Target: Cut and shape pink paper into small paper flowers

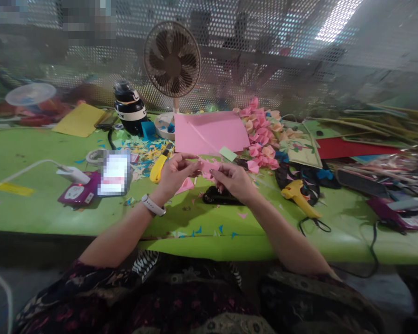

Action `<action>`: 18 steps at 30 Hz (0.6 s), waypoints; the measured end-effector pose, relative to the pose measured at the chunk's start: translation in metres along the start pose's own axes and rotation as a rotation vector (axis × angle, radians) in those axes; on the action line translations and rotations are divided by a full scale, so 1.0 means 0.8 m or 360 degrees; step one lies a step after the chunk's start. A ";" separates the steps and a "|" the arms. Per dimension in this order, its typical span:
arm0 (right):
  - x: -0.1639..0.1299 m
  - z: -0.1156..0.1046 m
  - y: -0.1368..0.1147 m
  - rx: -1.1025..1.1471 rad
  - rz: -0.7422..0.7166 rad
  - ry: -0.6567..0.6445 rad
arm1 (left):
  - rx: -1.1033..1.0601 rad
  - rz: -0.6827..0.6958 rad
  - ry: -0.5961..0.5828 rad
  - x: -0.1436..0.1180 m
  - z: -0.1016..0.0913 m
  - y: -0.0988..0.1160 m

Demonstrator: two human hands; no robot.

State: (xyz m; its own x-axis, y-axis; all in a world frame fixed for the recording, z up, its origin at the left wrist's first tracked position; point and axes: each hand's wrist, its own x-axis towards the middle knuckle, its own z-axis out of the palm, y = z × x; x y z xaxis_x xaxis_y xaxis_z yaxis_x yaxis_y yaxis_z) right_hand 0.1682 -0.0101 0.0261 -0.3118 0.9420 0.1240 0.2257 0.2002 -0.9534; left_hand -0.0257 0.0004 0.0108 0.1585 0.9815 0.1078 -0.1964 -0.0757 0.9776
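Note:
Between my two hands is a small piece of pink paper (210, 168), held just above the green table. My left hand (179, 172), with a white band on its wrist, pinches the paper's left side. The right side is pinched in the fingertips of my right hand (231, 180). Below my right hand lies a dark object (220, 196), partly covered by it. A yellow utility knife (158, 168) rests beside my left hand. Behind the hands lies a large pink sheet (211, 131), with a small pale green paper (227, 153) at its front edge.
Pink and peach paper flowers (261, 134) are heaped right of the sheet. A yellow glue gun (301, 198) lies at right. At left are a lit phone (114, 174), a purple power socket (77, 191) and a dark flask (129, 109). A fan (173, 60) stands behind; scraps (142, 155) litter the table.

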 end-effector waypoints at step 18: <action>-0.004 -0.016 0.000 -0.0344 -0.0646 0.0066 | -0.0143 -0.0325 -0.0319 0.000 -0.006 0.001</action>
State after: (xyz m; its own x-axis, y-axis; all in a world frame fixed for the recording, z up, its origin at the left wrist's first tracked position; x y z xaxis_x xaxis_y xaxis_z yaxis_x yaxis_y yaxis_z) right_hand 0.1812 -0.0093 0.0292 -0.3788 0.7847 0.4907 0.2817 0.6028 -0.7465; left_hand -0.0304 0.0013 0.0104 0.3893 0.9199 -0.0470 -0.2242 0.1441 0.9638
